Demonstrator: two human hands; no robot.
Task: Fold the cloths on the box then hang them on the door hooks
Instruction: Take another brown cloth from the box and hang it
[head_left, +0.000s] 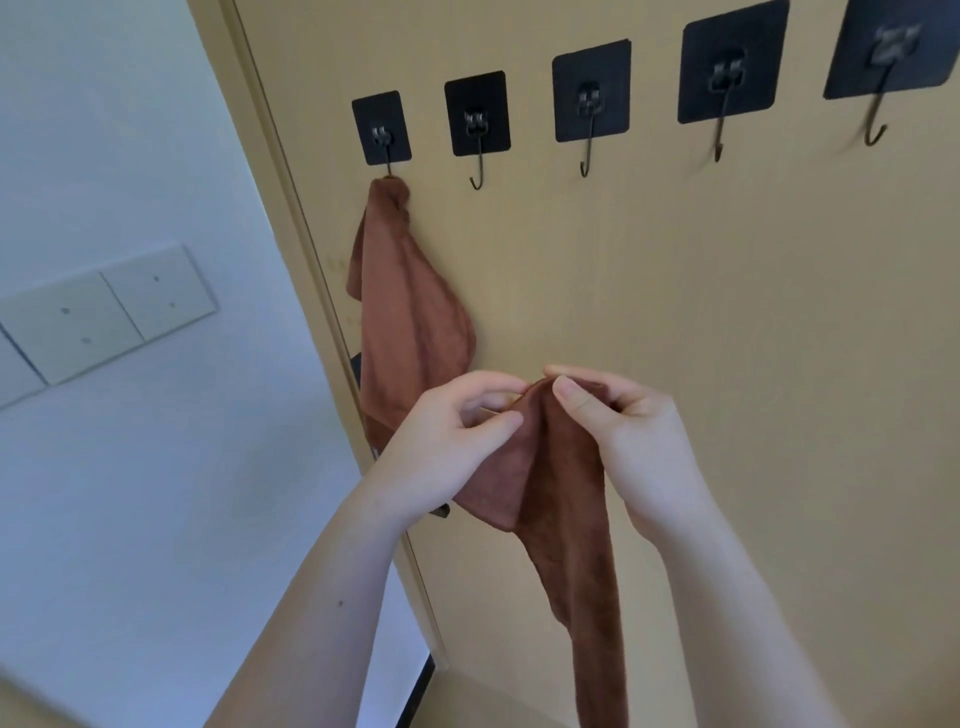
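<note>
Below the hooks, the left hand (457, 431) and right hand (618, 436) each pinch the brown cloth (561, 499) at its top, maybe finding a loop for the next hook (477, 176).

held cloth (566, 519) cut off below; rightmost hook plate (893, 47) cropped above

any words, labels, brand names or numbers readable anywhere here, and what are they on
None can be read.
Black hook pads on the door: plain, no print.
Wall switch plate: only small dots, no lettering.
Hung brown cloth and the brown cloth pinched by the left hand and right hand: no tag or label shows.
</note>
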